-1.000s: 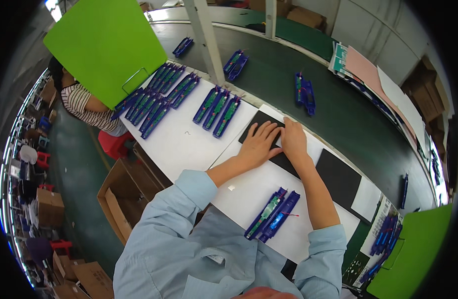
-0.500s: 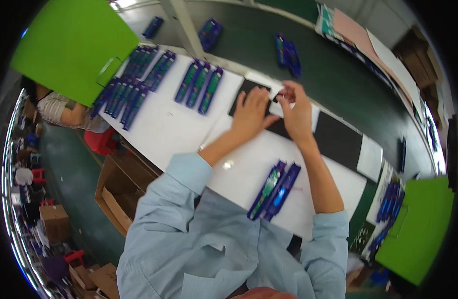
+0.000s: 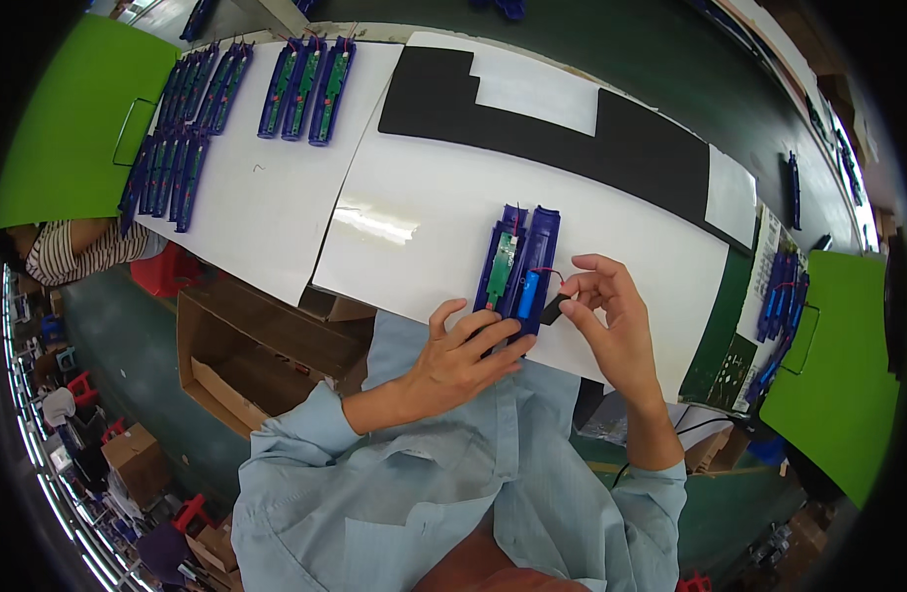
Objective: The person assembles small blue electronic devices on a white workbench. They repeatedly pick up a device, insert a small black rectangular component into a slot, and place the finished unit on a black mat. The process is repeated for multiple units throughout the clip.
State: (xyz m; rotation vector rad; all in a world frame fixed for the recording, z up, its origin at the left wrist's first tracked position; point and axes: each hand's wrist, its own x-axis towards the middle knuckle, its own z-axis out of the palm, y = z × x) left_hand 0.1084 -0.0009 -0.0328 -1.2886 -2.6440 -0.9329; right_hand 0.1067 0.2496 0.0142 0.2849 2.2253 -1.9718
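A dark blue plastic casing lies in two long halves on the white table near my body. The left half (image 3: 492, 286) carries a green circuit board (image 3: 500, 272); a blue cylindrical battery (image 3: 528, 295) with a red wire sits in the right half (image 3: 542, 237). My left hand (image 3: 463, 353) rests its spread fingers over the casing's near end, thumb apart. Just right of the battery, my right hand (image 3: 611, 314) pinches a small black strip (image 3: 554, 310), seemingly foam, between thumb and fingers. A black sheet (image 3: 552, 123) with a cut-out stretch showing white backing lies farther off.
Several similar casings with boards (image 3: 305, 89) stand in rows at the far left. More blue parts (image 3: 781, 296) lie at the right beside a green panel (image 3: 838, 365). A cardboard box (image 3: 266, 360) is below the table's left side. Another person's striped sleeve (image 3: 78, 252) shows at left.
Both hands have come back from the black sheet to the casing near my body. The right hand now has a black strip at the battery. The view has shifted too.
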